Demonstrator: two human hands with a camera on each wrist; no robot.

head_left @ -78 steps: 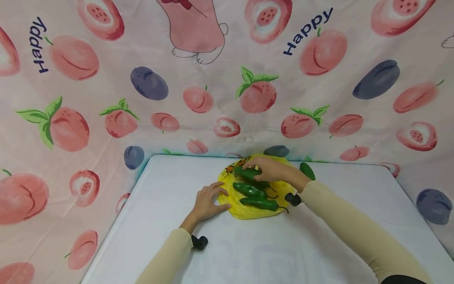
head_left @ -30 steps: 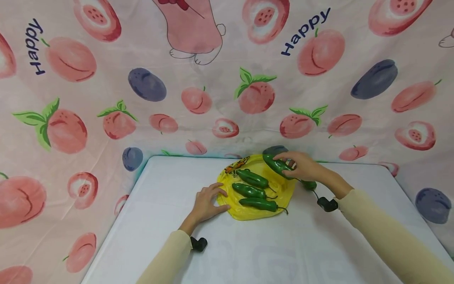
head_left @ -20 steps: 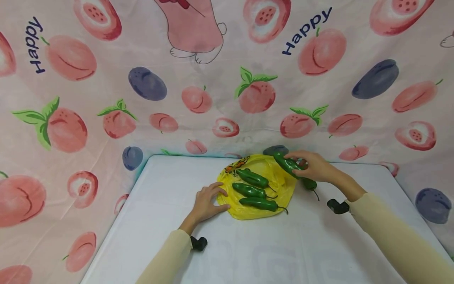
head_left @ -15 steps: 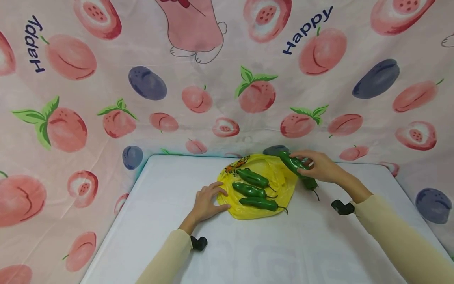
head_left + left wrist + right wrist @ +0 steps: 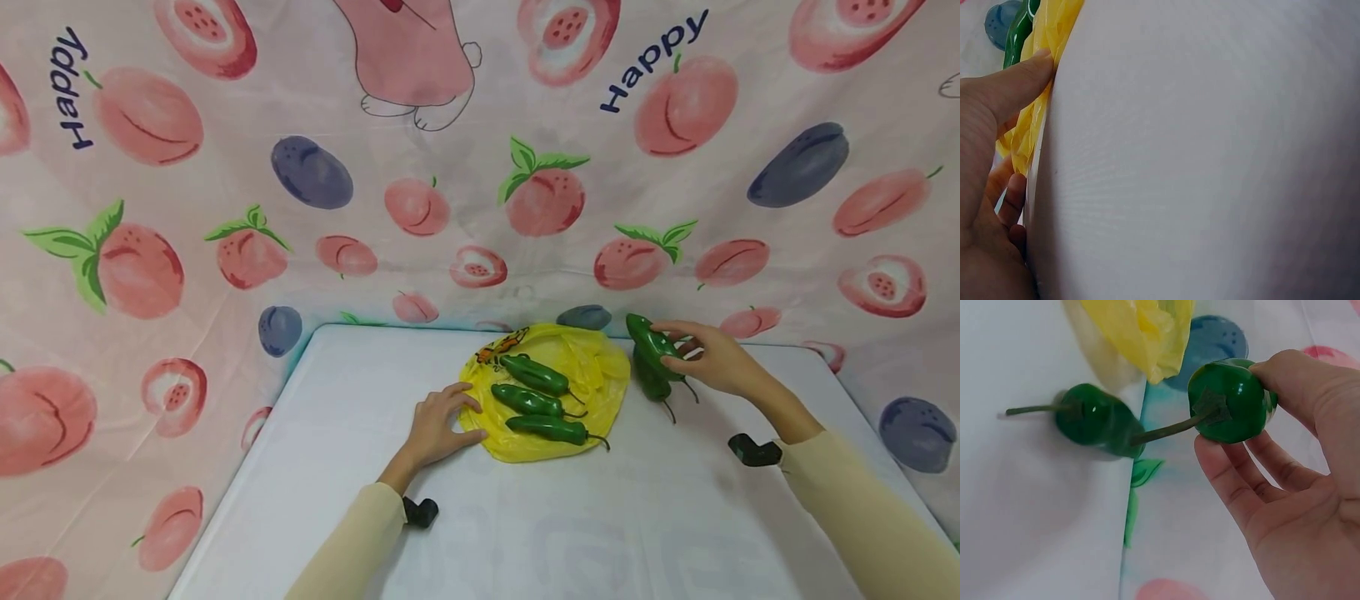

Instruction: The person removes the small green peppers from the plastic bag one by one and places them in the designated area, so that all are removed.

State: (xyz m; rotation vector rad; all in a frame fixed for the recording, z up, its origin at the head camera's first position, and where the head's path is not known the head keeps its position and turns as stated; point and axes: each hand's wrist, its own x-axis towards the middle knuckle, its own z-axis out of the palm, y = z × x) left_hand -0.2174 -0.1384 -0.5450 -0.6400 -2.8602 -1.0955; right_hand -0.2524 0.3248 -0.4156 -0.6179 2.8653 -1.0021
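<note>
Between the thumb and fingers of my right hand (image 5: 716,362) is a green chili pepper (image 5: 647,340), pinched near its stem end. In the right wrist view its stem points left and it is held above a second pepper (image 5: 1094,419). That second pepper (image 5: 649,382) lies on the table, right of a yellow plastic bag (image 5: 603,367). Three more green peppers (image 5: 528,401) lie in a row on the bag. My left hand (image 5: 433,429) rests at the bag's left edge, thumb and fingers spread and touching it; the left wrist view shows the thumb on the yellow plastic.
A white table (image 5: 360,375) holds everything, its far edge close behind the bag. Beyond it hangs a pink fruit-printed cloth (image 5: 480,200). Small black cameras (image 5: 753,450) sit at both wrists.
My right hand has taken a pepper from the top of the row on the bag and carried it right, over the one on the table. The left hand has stayed in place.
</note>
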